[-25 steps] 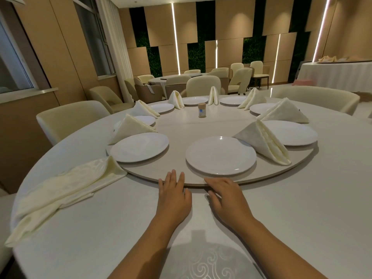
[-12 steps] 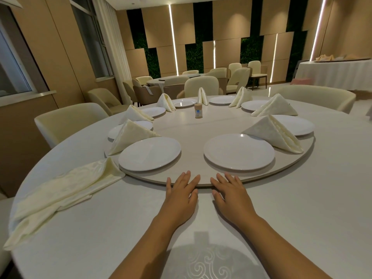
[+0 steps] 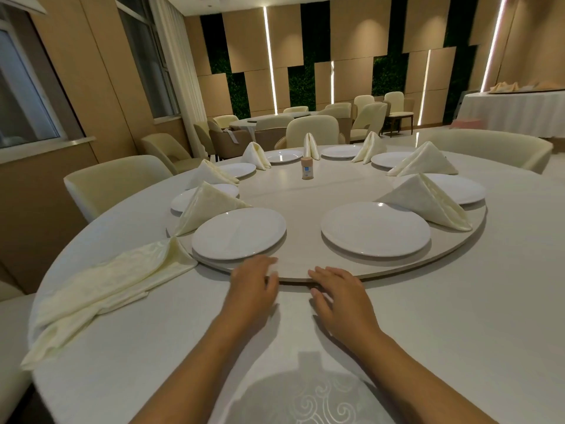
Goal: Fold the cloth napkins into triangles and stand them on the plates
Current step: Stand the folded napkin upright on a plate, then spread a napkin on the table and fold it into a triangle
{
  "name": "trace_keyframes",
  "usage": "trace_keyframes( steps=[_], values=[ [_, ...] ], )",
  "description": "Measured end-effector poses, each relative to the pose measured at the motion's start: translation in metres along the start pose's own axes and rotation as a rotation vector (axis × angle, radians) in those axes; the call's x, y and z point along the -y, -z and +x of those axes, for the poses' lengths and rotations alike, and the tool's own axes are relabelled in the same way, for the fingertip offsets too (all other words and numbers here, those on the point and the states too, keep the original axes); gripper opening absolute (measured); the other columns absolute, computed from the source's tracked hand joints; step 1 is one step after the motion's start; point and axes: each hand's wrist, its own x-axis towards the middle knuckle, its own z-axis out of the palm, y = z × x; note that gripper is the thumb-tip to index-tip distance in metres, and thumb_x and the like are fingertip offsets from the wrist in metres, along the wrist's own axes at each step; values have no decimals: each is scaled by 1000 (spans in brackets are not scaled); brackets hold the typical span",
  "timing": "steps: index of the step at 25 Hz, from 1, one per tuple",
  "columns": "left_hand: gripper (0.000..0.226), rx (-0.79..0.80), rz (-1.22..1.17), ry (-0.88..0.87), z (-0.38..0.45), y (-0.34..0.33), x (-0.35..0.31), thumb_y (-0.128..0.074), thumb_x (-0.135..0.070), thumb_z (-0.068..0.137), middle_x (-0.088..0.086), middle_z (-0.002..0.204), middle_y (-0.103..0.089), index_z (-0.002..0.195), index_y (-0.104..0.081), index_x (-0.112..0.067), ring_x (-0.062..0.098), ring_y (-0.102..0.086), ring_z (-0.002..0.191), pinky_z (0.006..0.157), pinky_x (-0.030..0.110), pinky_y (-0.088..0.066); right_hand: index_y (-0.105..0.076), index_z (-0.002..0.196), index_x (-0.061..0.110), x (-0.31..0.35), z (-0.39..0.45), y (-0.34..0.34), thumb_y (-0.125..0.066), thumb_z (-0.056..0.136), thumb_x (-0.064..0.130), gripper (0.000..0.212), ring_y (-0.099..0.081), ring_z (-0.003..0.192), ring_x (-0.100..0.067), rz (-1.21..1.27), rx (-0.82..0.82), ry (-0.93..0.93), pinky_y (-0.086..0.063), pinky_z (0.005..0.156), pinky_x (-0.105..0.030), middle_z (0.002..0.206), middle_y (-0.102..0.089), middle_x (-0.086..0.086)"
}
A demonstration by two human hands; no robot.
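The far wall (image 3: 351,53) is clad in staggered tan rectangular panels with dark green foliage strips between them, and narrow vertical light strips (image 3: 269,53) glow white along it. On the left, a tall window (image 3: 143,56) with a pale sheer curtain (image 3: 174,56) sits in a tan wall above a light sill. Cream upholstered round-backed chairs (image 3: 116,182) ring the near bench. Farther back, more cream chairs (image 3: 370,114) stand around a second round table (image 3: 269,119). At far right stands a table draped in a white pleated cloth (image 3: 516,114). The lighting is dim and warm.
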Motion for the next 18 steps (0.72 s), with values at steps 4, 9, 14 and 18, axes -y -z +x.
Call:
trace_keyframes(
  steps=[4, 9, 14, 18],
  values=[
    [29, -156, 310, 160, 8, 51, 62, -52, -20, 94, 16, 120, -59, 118, -60, -6, 34, -53, 112, 95, 40, -37, -46, 137, 36, 25, -10, -11, -46, 97, 40, 40, -41, 126, -1, 119, 175, 104, -34, 106, -19, 139, -47, 16],
    [55, 80, 542, 507, -15, 94, 162, -26, -37, 103, 14, 159, -17, 151, -22, -11, 29, -12, 147, 117, 46, -5, -38, 141, 42, 31, -10, -21, -40, 96, 50, 45, -43, 127, -5, 33, 351, 167, -33, 108, -25, 141, -47, 16],
    [31, -107, 457, 313, -30, 93, 161, -48, -28, 97, 12, 107, -67, 109, -68, -8, 31, -59, 100, 81, 36, -42, -43, 139, 39, 27, -8, -26, -43, 96, 48, 44, -49, 115, -1, -3, 329, 228, -39, 102, -23, 129, -57, 16],
    [15, -235, 164, 414, -35, 105, 150, -68, -10, 86, 13, 99, -70, 98, -74, -4, 29, -61, 97, 84, 30, -41, -47, 138, 35, 26, -11, -23, -44, 96, 46, 43, -51, 115, -4, -11, 328, 251, -37, 95, -18, 128, -58, 14]
  ],
)
